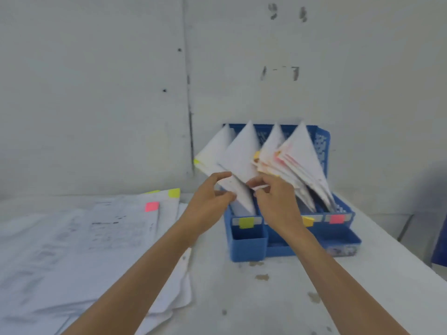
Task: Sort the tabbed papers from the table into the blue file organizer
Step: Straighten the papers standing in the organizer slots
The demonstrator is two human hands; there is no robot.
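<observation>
The blue file organizer (249, 250) stands on the white table against the wall, its slots marked by yellow-green, orange and pink labels. Several white sheets lean in its slots. My left hand (209, 197) grips the lower edge of a white sheet (239, 153) that stands in the left slot above the yellow-green label (246, 222). My right hand (273, 197) pinches the same sheet from the right. A loose pile of tabbed papers (96, 238) lies on the table to the left, with a pink tab (152, 206) and a yellow-green tab (174, 193) showing.
The white wall rises right behind the organizer. The table's right edge (396, 240) runs diagonally past the organizer, with a dark blue object (440, 238) beyond it. Small brown stains (262, 276) mark the tabletop in front of the organizer.
</observation>
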